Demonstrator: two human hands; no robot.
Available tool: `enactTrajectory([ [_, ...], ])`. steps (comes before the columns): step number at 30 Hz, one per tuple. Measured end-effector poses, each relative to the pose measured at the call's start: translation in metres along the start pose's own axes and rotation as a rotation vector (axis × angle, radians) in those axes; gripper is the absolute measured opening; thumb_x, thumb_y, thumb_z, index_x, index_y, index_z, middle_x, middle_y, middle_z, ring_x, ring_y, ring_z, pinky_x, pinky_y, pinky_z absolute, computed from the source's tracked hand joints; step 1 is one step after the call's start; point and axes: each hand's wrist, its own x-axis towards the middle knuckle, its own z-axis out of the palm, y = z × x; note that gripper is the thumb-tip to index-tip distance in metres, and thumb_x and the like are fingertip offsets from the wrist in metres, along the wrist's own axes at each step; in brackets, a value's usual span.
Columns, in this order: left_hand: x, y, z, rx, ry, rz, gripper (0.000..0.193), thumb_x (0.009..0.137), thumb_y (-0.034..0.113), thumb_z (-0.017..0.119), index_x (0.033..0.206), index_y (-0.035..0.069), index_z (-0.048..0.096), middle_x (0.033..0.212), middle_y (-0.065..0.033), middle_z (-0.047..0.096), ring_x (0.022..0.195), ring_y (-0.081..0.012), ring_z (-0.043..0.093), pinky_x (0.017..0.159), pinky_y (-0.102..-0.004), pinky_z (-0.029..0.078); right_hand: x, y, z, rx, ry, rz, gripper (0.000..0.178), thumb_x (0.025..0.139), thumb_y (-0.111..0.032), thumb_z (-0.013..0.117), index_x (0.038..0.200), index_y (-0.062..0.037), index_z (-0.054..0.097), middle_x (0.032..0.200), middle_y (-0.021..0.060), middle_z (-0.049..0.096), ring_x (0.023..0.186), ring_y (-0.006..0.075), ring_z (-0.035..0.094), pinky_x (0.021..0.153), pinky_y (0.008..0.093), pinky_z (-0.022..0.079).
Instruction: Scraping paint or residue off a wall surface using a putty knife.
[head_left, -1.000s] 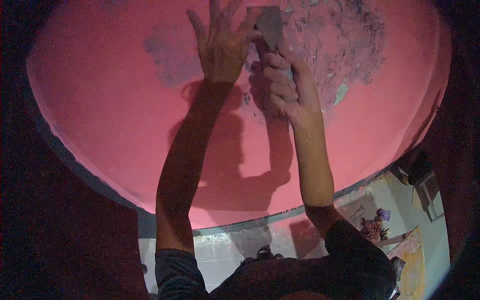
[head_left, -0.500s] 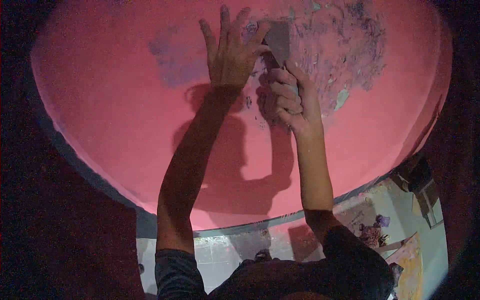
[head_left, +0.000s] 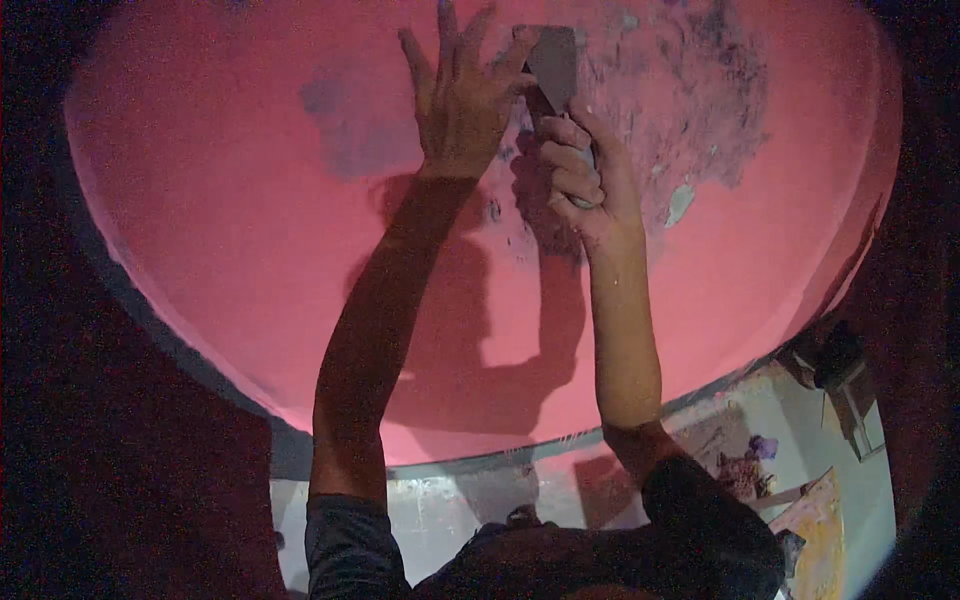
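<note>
A large pink wall [head_left: 240, 260] fills most of the view, with rough grey-purple scraped patches on it. My right hand [head_left: 580, 175] is wrapped round the handle of a putty knife [head_left: 554, 68], whose wide flat blade points up and lies close to or against the wall. To its left, my left hand [head_left: 462, 105] rests on the wall with its fingers spread, the thumb side next to the blade. A pale flake [head_left: 680, 203] clings at the lower edge of the large rough patch [head_left: 700, 110], right of my right hand.
A smaller grey-purple patch [head_left: 360, 125] lies left of my left hand. Below the wall's dark curved lower edge, a pale floor [head_left: 425, 525] shows. Purple crumpled bits [head_left: 763, 447] and a yellow-stained board [head_left: 822, 530] lie at the lower right. My shadow falls across the wall.
The putty knife and my right hand have shifted slightly upward along the wall. My left hand has also moved up a little, its fingers still spread.
</note>
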Motion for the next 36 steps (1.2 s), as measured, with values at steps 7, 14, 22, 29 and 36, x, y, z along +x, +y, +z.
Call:
enactTrajectory([
  [7,0.005,-0.014,0.002,-0.05,0.006,-0.003,0.04,0.099,0.013,0.058,0.139,0.013,0.06,0.153,-0.0156,0.043,0.152,-0.0372,0.021,0.121,-0.0649,0.004,0.003,0.011,0.017,0.019,0.032,-0.016,0.03,0.107,-0.036,0.042,0.084,-0.0171,0.042,0.06,-0.0027,0.039,0.036,0.0053,0.03,0.031,0.0264,0.026],
  [14,0.006,-0.019,0.022,0.251,-0.134,0.041,0.051,0.089,0.034,0.066,0.14,0.034,0.058,0.156,-0.0064,0.041,0.15,-0.0408,0.023,0.115,-0.0748,0.008,0.0,-0.015,0.017,0.064,0.101,-0.001,0.028,0.106,-0.034,0.046,0.085,-0.0153,0.045,0.06,-0.0031,0.038,0.036,0.0051,0.028,0.031,0.0236,0.022],
  [22,-0.005,-0.005,0.012,0.137,-0.115,0.021,0.051,0.087,0.031,0.069,0.137,0.034,0.061,0.154,-0.0067,0.044,0.15,-0.0412,0.024,0.115,-0.0753,0.008,-0.002,0.001,0.01,-0.089,0.185,-0.097,0.031,0.103,-0.034,0.053,0.079,-0.016,0.047,0.053,-0.0031,0.039,0.034,0.0044,0.027,0.028,0.0204,0.02],
  [29,0.021,0.0,0.008,0.06,-0.083,-0.033,0.043,0.093,0.025,0.063,0.137,0.024,0.062,0.153,-0.0116,0.045,0.151,-0.0386,0.021,0.118,-0.0693,0.006,0.01,-0.023,0.007,0.118,-0.059,-0.012,0.027,0.107,-0.028,0.046,0.087,-0.0093,0.043,0.061,0.0002,0.038,0.039,0.0078,0.029,0.031,0.0215,0.024],
  [36,0.012,0.021,0.012,0.499,-0.368,-0.003,0.053,0.084,0.03,0.071,0.136,0.036,0.062,0.154,-0.0066,0.044,0.151,-0.0399,0.022,0.116,-0.0739,0.009,-0.011,-0.017,0.004,-0.044,0.092,-0.054,0.029,0.101,-0.036,0.055,0.082,-0.0143,0.051,0.058,-0.0047,0.04,0.035,0.004,0.027,0.029,0.0207,0.021],
])
